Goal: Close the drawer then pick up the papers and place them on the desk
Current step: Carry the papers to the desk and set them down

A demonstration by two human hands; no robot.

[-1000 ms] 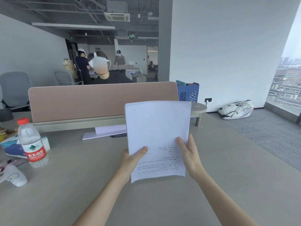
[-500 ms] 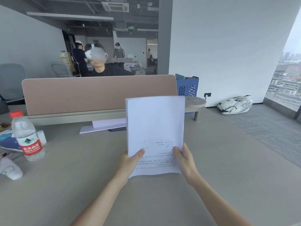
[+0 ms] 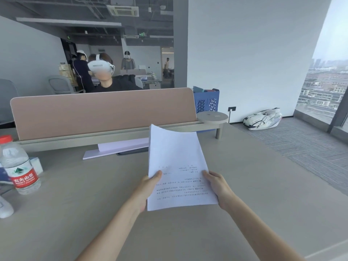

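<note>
The papers [image 3: 177,166] are up above the desk [image 3: 263,185], not lying on it yet. The left hand [image 3: 148,187] and right hand [image 3: 216,187] each pinch a bottom edge. They look light and floppy; the top corner bends, so holding both sides helps.

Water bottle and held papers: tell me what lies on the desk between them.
Nothing: the head view shows bare desk between the water bottle and the papers.
</note>
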